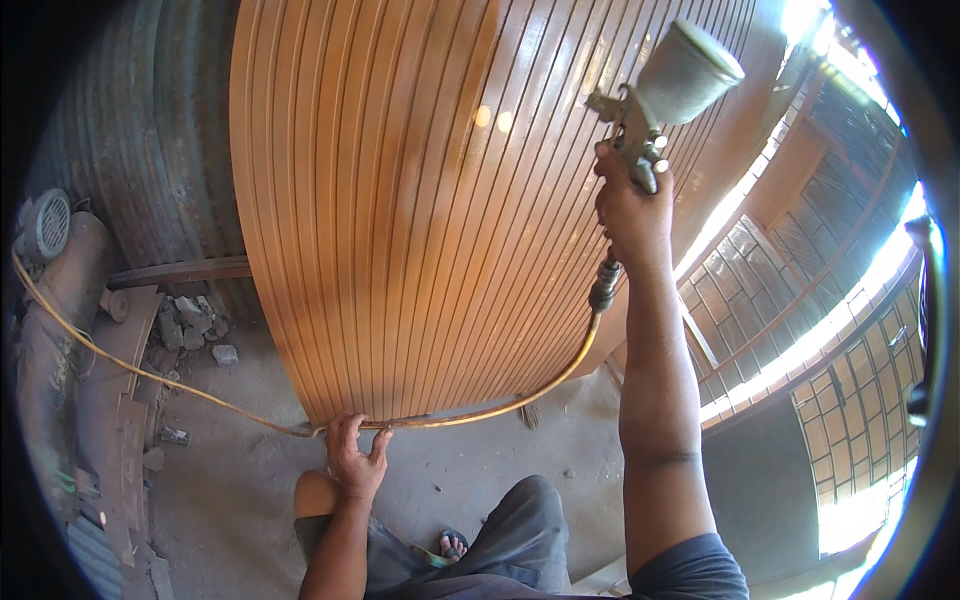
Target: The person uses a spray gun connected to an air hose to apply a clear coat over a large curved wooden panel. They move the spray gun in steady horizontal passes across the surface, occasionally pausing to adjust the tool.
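Observation:
A metal paint spray gun (638, 135) with a large grey cup (690, 72) on it is gripped in my right hand (636, 215), which is raised at the upper right with the arm stretched out. The gun is held in front of a tall brown panel (340, 200) with narrow vertical grooves and a glossy sheen on its right part. From the gun's handle a yellow air hose (540, 395) curves down to the panel's lower edge. There my left hand (357, 462) has its fingers bent around the hose, close to the panel's bottom corner.
At the left stands an air compressor tank (75, 270) with a motor (46, 224), and the hose runs toward it. Broken concrete pieces (190, 322) lie by a corrugated metal wall (150, 140). A brick wall (865, 400) is on the right. My sandalled foot (453, 545) rests on the concrete floor (230, 470).

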A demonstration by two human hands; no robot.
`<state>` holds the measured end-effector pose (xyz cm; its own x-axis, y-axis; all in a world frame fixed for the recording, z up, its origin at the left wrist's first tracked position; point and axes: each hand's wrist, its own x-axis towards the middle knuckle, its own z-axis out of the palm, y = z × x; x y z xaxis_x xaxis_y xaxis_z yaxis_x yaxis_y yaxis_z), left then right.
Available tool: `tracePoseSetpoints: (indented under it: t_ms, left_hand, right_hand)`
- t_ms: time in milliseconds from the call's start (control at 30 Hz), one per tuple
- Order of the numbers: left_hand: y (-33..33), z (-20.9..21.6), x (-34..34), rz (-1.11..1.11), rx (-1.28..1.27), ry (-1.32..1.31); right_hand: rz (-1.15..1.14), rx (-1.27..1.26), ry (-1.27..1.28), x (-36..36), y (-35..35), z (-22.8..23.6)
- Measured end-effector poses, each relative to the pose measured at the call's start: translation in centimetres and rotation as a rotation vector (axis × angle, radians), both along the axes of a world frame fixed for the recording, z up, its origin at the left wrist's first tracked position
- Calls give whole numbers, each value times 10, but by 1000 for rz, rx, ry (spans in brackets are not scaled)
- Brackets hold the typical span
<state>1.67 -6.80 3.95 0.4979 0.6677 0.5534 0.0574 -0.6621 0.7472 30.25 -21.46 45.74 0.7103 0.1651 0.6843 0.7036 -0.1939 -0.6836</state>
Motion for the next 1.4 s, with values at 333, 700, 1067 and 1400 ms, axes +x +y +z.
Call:
tracePoseSetpoints:
  t_ms: [333, 700, 1067, 1400]
  left_hand:
    - [-1, -3, 1, -7, -24, 24]
    - [-2, 2, -4, -66, 18, -30]
    - [1, -1, 3, -17, -37, -67]
    - [-2, 4, -1, 5, -96, -54]
  right_hand:
    - [85, -56, -3, 8, 2, -12]
    - [146, -278, 311, -20, -32, -46]
    - [92, -32, 116, -3, 8, 25]
    - [65, 56, -28, 0, 16, 28]
